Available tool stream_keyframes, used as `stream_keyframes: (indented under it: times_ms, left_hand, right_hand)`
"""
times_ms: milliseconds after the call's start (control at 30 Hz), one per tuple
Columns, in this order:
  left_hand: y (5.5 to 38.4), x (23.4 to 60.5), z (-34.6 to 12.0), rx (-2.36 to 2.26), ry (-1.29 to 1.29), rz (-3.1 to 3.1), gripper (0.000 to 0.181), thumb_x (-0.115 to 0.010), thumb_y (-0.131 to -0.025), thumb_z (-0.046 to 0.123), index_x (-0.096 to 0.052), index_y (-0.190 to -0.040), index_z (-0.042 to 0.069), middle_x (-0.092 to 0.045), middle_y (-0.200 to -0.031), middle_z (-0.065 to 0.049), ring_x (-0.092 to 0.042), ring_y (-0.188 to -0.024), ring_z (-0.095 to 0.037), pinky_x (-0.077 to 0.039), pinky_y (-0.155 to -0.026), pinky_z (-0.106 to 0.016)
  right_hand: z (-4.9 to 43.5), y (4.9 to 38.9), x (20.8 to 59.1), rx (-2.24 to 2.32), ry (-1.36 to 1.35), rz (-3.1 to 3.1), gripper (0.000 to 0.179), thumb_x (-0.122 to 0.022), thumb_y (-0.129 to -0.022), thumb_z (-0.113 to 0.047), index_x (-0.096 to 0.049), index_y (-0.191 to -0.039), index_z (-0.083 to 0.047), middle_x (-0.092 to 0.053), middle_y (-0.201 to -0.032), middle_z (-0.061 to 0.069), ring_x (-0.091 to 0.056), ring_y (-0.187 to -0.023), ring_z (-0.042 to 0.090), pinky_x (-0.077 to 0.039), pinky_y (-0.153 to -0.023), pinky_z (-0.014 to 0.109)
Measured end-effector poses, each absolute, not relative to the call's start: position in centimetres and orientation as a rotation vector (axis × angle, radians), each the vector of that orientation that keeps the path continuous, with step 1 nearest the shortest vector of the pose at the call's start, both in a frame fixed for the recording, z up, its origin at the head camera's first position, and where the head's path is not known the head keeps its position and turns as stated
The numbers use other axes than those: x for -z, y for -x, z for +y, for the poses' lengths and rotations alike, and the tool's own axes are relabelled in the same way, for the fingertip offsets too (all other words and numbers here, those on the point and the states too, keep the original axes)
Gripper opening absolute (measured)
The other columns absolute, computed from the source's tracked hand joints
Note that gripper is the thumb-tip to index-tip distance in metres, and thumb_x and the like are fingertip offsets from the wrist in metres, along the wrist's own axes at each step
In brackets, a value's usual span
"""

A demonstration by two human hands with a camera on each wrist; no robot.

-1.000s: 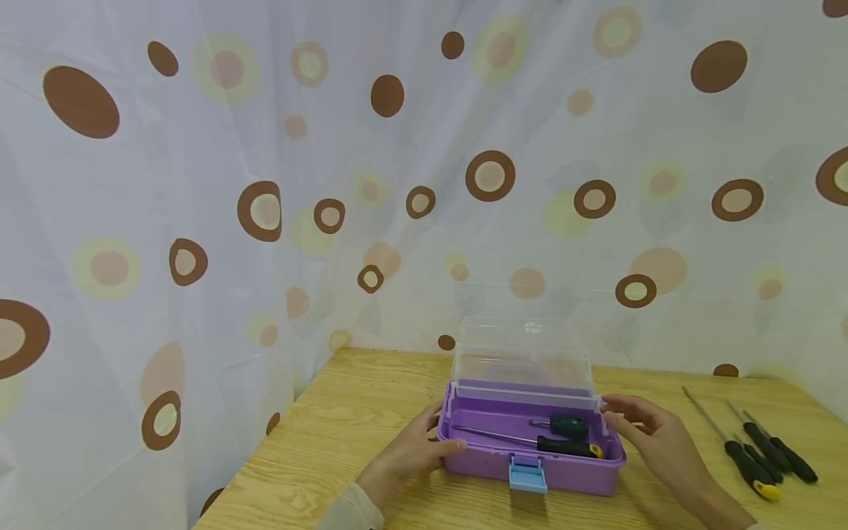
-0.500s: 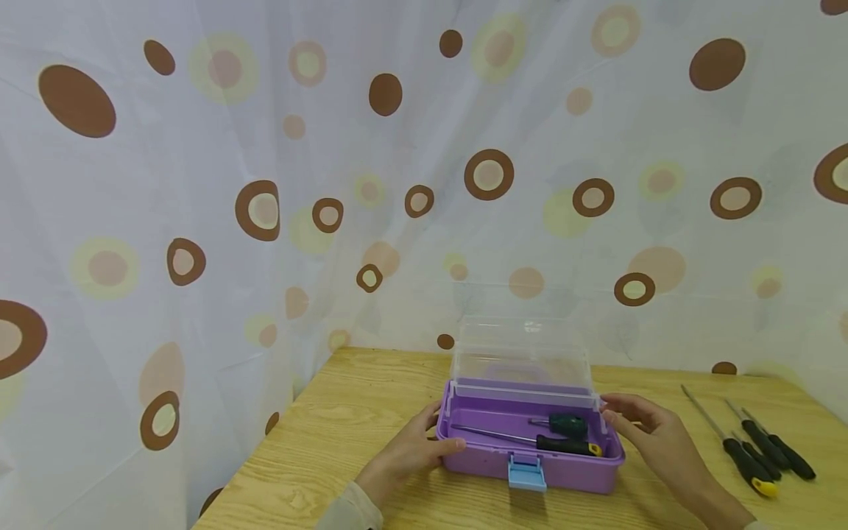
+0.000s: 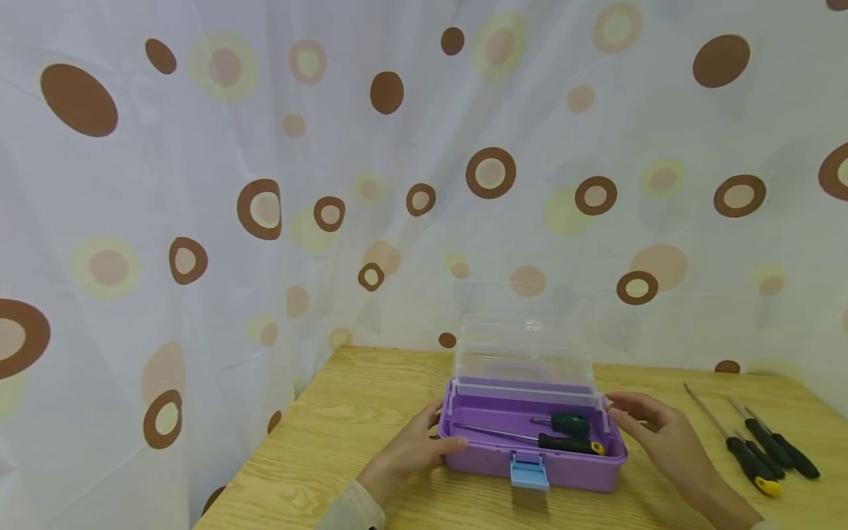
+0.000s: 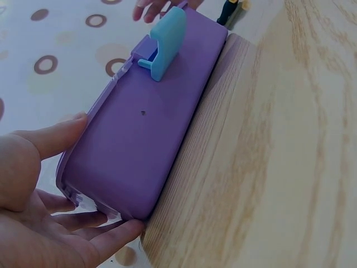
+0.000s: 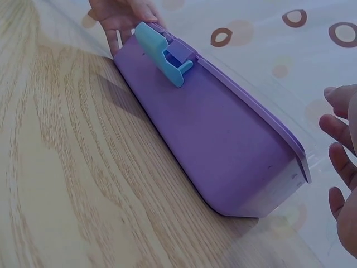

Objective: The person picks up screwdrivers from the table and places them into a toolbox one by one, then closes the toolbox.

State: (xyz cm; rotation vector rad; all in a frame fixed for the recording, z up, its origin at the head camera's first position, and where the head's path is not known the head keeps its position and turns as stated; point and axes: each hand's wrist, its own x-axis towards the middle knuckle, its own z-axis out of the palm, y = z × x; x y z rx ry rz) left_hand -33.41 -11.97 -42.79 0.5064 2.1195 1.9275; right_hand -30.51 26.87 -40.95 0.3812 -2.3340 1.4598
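A purple toolbox [image 3: 576, 477] stands on the table with its clear lid [image 3: 523, 346] tipped back and its light blue latch [image 3: 528, 472] hanging at the front. My left hand [image 3: 412, 447] grips its left end, thumb on the front rim and fingers around the side wall. Beside the right end is my right hand [image 3: 662, 434]; the right wrist view shows its loosely bent fingers [image 5: 341, 162] apart from the box, holding nothing. Inside lie a long screwdriver [image 3: 566, 444] with a black, yellow-ended handle and a short, dark green-handled screwdriver [image 3: 570, 423].
Several screwdrivers lie on the table to the right, among them a long one with a yellow-ended handle [image 3: 751, 464]. The wooden table [image 3: 318, 434] meets a dotted curtain [image 3: 397, 147] at the back and left.
My right hand's fingertips have shifted slightly right, away from the lid's corner. The left hand, the toolbox and the screwdrivers keep their places; the head view drifts a little.
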Motion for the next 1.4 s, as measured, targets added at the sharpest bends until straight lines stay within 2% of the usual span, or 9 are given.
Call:
stream_keyframes:
  times_ms: [100,333,833,967,1033,1200,1233,1300,1400]
  left_hand:
    - [33.5,42.8,-11.8,-1.923,-0.512,2.128,0.086,-0.08,-0.092,0.012,-0.03,-0.162,0.008,-0.034,-0.158,-0.03,-0.053,-0.128,-0.042,-0.051,-0.097,-0.061]
    - [33.6,42.7,-11.7,-1.914,-0.504,2.126,0.089,-0.081,-0.092,0.013,-0.028,-0.163,0.006,-0.034,-0.158,-0.03,-0.055,-0.126,-0.04,-0.052,-0.096,-0.059]
    - [33.5,42.8,-11.8,-1.93,-0.524,2.118,0.088,-0.081,-0.092,0.013,-0.029,-0.162,0.007,-0.033,-0.158,-0.03,-0.053,-0.129,-0.043,-0.051,-0.097,-0.06]
    - [33.4,42.9,-11.9,-1.918,-0.526,2.132,0.087,-0.08,-0.092,0.013,-0.029,-0.162,0.007,-0.033,-0.158,-0.031,-0.052,-0.129,-0.044,-0.051,-0.097,-0.061]
    - [33.4,43.0,-12.0,-1.916,-0.526,2.134,0.086,-0.08,-0.093,0.013,-0.029,-0.162,0.007,-0.033,-0.158,-0.031,-0.053,-0.128,-0.043,-0.051,-0.097,-0.061]
    - [33.4,43.0,-11.9,-1.925,-0.529,2.124,0.087,-0.08,-0.093,0.012,-0.028,-0.163,0.007,-0.032,-0.159,-0.031,-0.052,-0.129,-0.043,-0.051,-0.097,-0.061]
    - [33.4,43.0,-11.9,-1.925,-0.53,2.123,0.087,-0.079,-0.093,0.012,-0.028,-0.163,0.007,-0.032,-0.159,-0.031,-0.052,-0.129,-0.043,-0.051,-0.098,-0.061]
    - [33.4,43.0,-11.9,-1.924,-0.529,2.127,0.087,-0.08,-0.093,0.012,-0.028,-0.163,0.007,-0.032,-0.158,-0.031,-0.052,-0.129,-0.043,-0.051,-0.097,-0.061]
    - [33.4,42.9,-11.9,-1.931,-0.523,2.125,0.087,-0.08,-0.092,0.012,-0.028,-0.163,0.007,-0.032,-0.158,-0.031,-0.052,-0.129,-0.043,-0.051,-0.098,-0.061]
  right_hand:
    - [27.2,30.5,41.1,-1.443,-0.369,-2.331,0.039,-0.063,-0.106,-0.022,-0.063,-0.135,0.005,-0.073,-0.117,0.004,-0.063,-0.1,-0.001,-0.052,-0.08,0.016]
    - [28.2,30.3,41.3,-1.405,-0.346,-2.335,0.039,-0.063,-0.106,-0.023,-0.063,-0.135,0.003,-0.071,-0.114,-0.015,-0.062,-0.1,-0.005,-0.052,-0.078,0.015]
    - [30.8,29.9,41.6,-1.314,-0.211,-2.427,0.05,-0.063,-0.105,-0.036,-0.061,-0.139,0.001,-0.072,-0.115,-0.009,-0.061,-0.096,-0.008,-0.051,-0.075,0.015]
    - [32.4,29.5,41.9,-1.319,-0.144,-2.468,0.054,-0.061,-0.105,-0.04,-0.059,-0.141,0.001,-0.07,-0.114,-0.015,-0.058,-0.094,-0.011,-0.051,-0.073,0.016]
    - [33.1,29.4,42.0,-1.327,-0.113,-2.5,0.059,-0.06,-0.105,-0.044,-0.057,-0.143,0.001,-0.069,-0.115,-0.017,-0.055,-0.093,-0.013,-0.051,-0.073,0.022]
    - [34.7,29.3,41.8,-1.272,-0.043,-2.541,0.067,-0.057,-0.105,-0.051,-0.053,-0.147,0.001,-0.069,-0.122,-0.002,-0.047,-0.091,-0.014,-0.052,-0.077,0.044]
    - [34.9,29.3,41.8,-1.261,-0.026,-2.533,0.067,-0.057,-0.105,-0.051,-0.052,-0.147,0.001,-0.069,-0.121,-0.001,-0.048,-0.09,-0.014,-0.053,-0.076,0.044]
    - [35.5,29.3,41.9,-1.263,0.003,-2.516,0.068,-0.057,-0.104,-0.051,-0.051,-0.148,0.001,-0.067,-0.117,-0.011,-0.047,-0.088,-0.016,-0.053,-0.076,0.043]
    - [36.3,29.3,42.1,-1.283,0.013,-2.473,0.066,-0.059,-0.104,-0.049,-0.052,-0.146,0.001,-0.06,-0.107,-0.03,-0.05,-0.086,-0.018,-0.053,-0.07,0.028]
